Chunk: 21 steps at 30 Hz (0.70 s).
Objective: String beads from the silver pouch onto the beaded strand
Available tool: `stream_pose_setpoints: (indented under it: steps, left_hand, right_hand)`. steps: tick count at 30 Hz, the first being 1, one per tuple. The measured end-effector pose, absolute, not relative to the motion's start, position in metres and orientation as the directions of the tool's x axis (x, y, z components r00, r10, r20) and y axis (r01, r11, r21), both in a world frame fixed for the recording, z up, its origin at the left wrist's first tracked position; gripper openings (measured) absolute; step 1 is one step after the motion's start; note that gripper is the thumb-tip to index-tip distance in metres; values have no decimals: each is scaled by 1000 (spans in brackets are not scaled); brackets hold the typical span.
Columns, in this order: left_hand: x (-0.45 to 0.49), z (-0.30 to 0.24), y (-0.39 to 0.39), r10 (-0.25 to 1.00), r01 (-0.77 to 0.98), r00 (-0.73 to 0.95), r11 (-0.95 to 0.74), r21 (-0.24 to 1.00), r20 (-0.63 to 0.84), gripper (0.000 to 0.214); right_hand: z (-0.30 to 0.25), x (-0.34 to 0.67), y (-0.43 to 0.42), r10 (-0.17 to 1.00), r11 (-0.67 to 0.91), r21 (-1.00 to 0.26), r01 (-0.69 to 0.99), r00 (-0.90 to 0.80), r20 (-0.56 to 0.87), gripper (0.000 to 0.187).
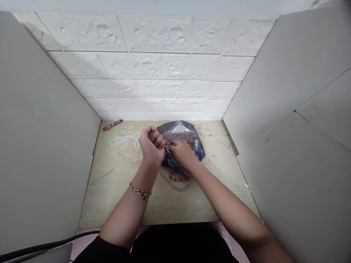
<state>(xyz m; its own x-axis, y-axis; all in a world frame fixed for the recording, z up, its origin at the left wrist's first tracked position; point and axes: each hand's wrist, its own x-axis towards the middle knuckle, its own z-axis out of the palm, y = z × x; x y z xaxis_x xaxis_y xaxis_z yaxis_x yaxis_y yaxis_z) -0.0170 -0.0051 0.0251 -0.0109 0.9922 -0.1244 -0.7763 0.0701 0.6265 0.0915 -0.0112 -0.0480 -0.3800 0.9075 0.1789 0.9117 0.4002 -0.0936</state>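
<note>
In the head view, a dark blue patterned bag (201, 151) with a shiny silver lining lies wide-mouthed on the table, holding many small pink and red beads (183, 136). My left hand (153, 144) is at the bag's left edge, turned palm up with its fingers curled closed. Whatever those fingers pinch is too small to make out. Over the beads, my right hand (181, 152) reaches in with its fingertips drawn together near my left hand. What it grips, if anything, is hidden. A strand with red beads (179, 178) pokes out below the bag.
White and pearl-like bead strands (126, 140) lie left of the bag, and thin strands (204, 131) lie to its right. A red packet (112, 125) rests at the back left. Grey panels flank the wooden table (192, 208); a white brick-patterned wall (164, 87) stands behind.
</note>
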Motion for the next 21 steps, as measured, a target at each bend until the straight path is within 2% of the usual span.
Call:
stream_pose_setpoints:
  steps: [3,7,10,12,14,17,21]
  left_hand:
    - [-17,25,-4,992,-773,-7,76,630,-129,12]
    - [-18,24,-4,990,-773,-1,88,628,-140,11]
    - [-17,23,-4,990,-764,39,114,634,-132,11]
    - [-16,22,-3,985,-743,110,170,647,-133,10]
    - [-14,21,-3,974,-714,175,225,663,-142,8]
    - [-13,18,-2,969,-688,198,243,684,-145,7]
    - [-12,15,0,969,-670,202,244,702,-144,9]
  right_hand:
    - [-48,92,-12,914,388,-108,915,-366,177,22]
    - [-48,96,-12,944,310,-208,928,-275,181,26]
    - [-48,101,-10,985,113,-295,949,-67,161,40]
    - [-49,105,-8,994,-33,-346,938,68,90,54]
    - [-50,107,-8,991,-129,-374,918,133,-15,65]
    - [-49,107,-10,986,-157,-370,916,123,-115,71]
    - [-46,105,-15,990,1,-380,925,-56,-133,69]
